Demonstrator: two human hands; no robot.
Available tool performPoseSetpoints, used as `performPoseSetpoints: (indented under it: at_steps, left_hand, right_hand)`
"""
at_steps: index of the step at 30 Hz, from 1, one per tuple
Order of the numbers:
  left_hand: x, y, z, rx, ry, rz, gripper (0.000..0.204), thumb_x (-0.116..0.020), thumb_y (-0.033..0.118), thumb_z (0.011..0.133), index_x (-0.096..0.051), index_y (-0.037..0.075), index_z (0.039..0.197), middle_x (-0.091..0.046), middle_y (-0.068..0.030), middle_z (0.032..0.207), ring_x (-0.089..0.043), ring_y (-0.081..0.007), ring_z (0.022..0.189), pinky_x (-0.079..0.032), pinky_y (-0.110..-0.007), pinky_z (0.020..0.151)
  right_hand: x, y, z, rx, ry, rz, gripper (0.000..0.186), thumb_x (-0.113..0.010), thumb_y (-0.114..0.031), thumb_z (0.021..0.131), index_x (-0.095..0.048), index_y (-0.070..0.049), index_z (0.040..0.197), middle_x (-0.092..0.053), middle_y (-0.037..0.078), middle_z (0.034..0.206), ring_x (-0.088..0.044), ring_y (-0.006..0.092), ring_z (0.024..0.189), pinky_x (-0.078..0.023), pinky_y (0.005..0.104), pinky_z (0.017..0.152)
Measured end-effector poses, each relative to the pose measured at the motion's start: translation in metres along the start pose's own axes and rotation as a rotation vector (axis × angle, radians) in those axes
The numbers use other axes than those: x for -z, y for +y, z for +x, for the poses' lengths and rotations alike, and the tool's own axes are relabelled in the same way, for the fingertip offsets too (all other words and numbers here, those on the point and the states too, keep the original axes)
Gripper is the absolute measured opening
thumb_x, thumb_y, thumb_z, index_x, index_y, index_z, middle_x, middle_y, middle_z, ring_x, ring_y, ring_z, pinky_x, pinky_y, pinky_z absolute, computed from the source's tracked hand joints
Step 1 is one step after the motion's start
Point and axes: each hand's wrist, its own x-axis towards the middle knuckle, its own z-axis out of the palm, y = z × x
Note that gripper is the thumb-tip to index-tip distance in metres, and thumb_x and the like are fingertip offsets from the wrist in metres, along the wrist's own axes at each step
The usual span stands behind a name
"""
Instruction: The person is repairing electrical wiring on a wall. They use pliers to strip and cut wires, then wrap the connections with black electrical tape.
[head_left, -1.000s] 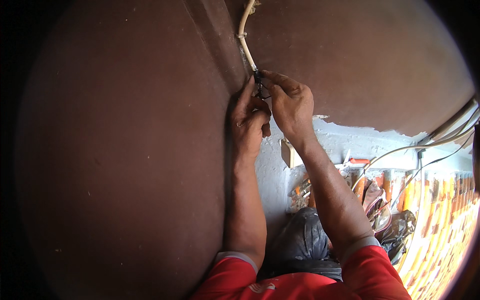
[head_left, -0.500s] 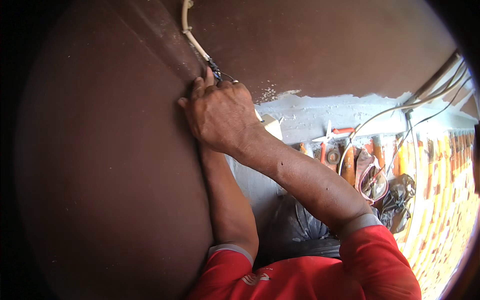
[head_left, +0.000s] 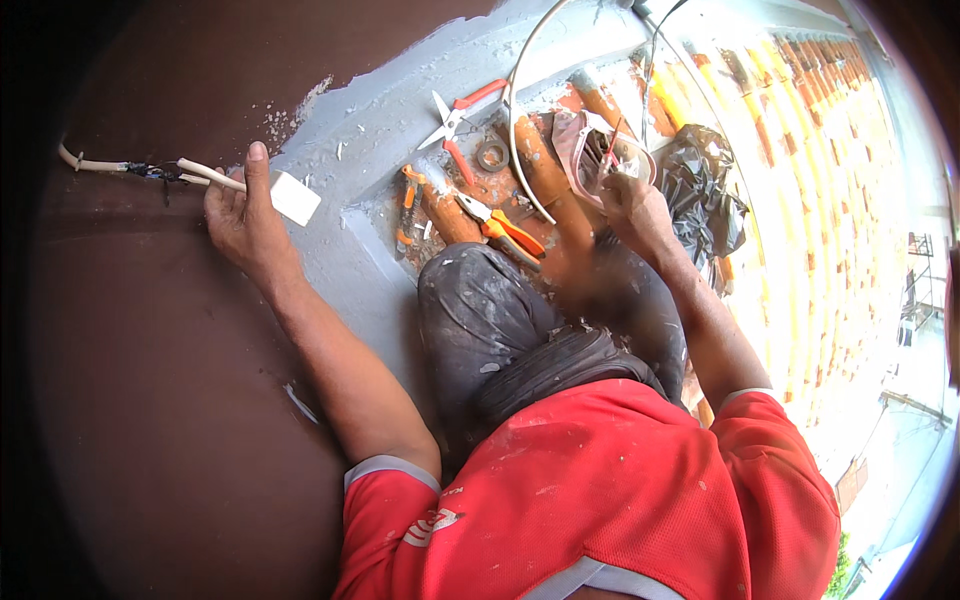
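Observation:
My left hand is at the brown wall with its thumb raised and its fingers curled round a white cable. A small white box sits right beside the palm. Left of the hand, that cable meets a splice wrapped in black tape, which joins another cream cable. My right hand reaches to the mouth of a pink and white pouch, its fingers bunched together. What lies between those fingertips is too small to make out.
Red-handled snips, a roll of dark tape, orange-handled pliers and an orange cutter lie on the roof tiles. A black plastic bag is beside the pouch. A loose white cable loops over the tiles.
Both hands were together at the cable splice. My right hand has left it for the pouch, while my left stays by the cable and white box. The view has swung right and down.

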Motion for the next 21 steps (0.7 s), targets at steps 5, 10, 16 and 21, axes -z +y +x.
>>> performPoseSetpoints:
  at_steps: [5,10,16,21]
  left_hand:
    - [-0.009,-0.046,0.011,0.05,0.042,0.032,0.086,-0.094,0.041,0.092,-0.057,-0.017,0.143,-0.071,-0.0265,0.121,-0.074,-0.0301,0.112,-0.062,-0.039,0.093]
    - [-0.019,-0.05,-0.022,0.009,0.197,0.114,0.079,-0.086,0.044,0.098,-0.055,-0.012,0.144,-0.06,-0.024,0.132,-0.066,-0.0329,0.126,-0.061,-0.044,0.095]
    - [-0.032,-0.05,-0.098,-0.35,0.074,0.203,0.043,-0.074,0.032,0.105,-0.062,0.0,0.132,-0.057,-0.0155,0.128,-0.058,-0.0297,0.12,-0.052,-0.045,0.1]
    - [-0.081,-0.037,-0.162,-0.269,-0.525,0.114,0.021,-0.069,0.016,0.107,-0.072,-0.002,0.118,-0.073,-0.016,0.106,-0.072,-0.0305,0.095,-0.059,-0.044,0.084]
  right_hand:
    - [0.013,0.022,-0.016,0.017,-0.111,0.07,0.022,-0.068,-0.021,0.099,-0.081,-0.004,0.101,-0.078,0.026,0.092,-0.078,0.045,0.091,-0.061,0.0531,0.084]
    - [-0.068,0.01,-0.013,0.286,-0.396,-0.31,0.023,-0.064,-0.02,0.1,-0.083,-0.007,0.103,-0.081,0.023,0.095,-0.081,0.0415,0.094,-0.064,0.0525,0.084]
    - [-0.109,-0.022,0.003,0.228,-0.415,-0.435,0.024,-0.064,-0.018,0.099,-0.085,-0.008,0.106,-0.085,0.017,0.105,-0.083,0.0314,0.102,-0.066,0.0453,0.086]
    - [-0.081,-0.006,-0.01,0.275,-0.112,-0.281,0.017,-0.058,-0.019,0.106,-0.059,-0.002,0.103,-0.074,0.018,0.088,-0.077,0.0361,0.081,-0.06,0.0508,0.073]
